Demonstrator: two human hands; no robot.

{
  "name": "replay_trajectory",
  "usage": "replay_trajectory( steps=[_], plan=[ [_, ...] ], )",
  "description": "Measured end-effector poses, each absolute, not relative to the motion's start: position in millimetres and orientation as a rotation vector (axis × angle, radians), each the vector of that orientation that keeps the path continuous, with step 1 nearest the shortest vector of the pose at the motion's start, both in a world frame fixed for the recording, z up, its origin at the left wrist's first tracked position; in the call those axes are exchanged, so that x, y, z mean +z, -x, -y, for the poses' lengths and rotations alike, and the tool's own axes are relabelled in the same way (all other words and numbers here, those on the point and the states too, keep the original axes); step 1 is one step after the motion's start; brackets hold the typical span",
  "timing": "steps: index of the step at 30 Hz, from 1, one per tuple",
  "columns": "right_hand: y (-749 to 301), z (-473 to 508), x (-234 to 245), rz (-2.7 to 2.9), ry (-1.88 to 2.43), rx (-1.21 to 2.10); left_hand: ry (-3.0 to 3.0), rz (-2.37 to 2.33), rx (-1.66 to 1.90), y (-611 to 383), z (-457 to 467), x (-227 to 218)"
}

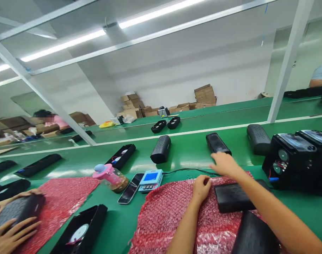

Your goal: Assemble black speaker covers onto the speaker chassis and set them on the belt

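Observation:
My left hand (201, 189) rests on red bubble wrap (166, 211), its fingers curled in; nothing shows in them. My right hand (225, 164) reaches forward over the bench, fingers apart, at the near end of a black speaker-like case (217, 143); whether it touches the case I cannot tell. Below my right forearm, a flat black case (232, 199) lies on the wrap. Nearer me is another black housing (253, 234), partly covered by the forearm. A blue tester with a screen (151, 180) sits left of the wrap, its black cable running toward my hands.
A phone (131, 188) and a pink-lidded cup (111, 177) stand beside the tester. An open housing (80, 229) lies at front left. A co-worker's hands (15, 225) hold a black case at far left. Stacked black units (290, 162) stand at right. More cases line the green bench.

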State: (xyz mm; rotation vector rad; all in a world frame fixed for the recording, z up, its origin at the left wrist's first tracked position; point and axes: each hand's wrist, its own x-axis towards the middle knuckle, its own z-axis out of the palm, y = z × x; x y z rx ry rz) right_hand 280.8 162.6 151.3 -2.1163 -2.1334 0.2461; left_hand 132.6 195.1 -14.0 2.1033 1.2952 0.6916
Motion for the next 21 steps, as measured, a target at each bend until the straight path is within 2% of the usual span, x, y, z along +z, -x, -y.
replay_trajectory(
  steps=[4, 7, 13, 21],
  plan=[
    [-301, -262, 150, 1.71, 2.445, 0.087, -2.082, -1.271, 0.72, -133, -194, -14],
    [-304, -301, 130, 1.515, 2.633, 0.177, -2.062, -1.263, 0.734, -132, -193, -14],
    [-311, -323, 86, 1.34, 2.837, 0.269, -2.008, -1.246, 0.721, -134, -193, -9],
    [-334, -324, 84, 1.325, 2.828, 0.301, -1.984, -1.232, 0.673, -132, -192, -2]
  ],
)
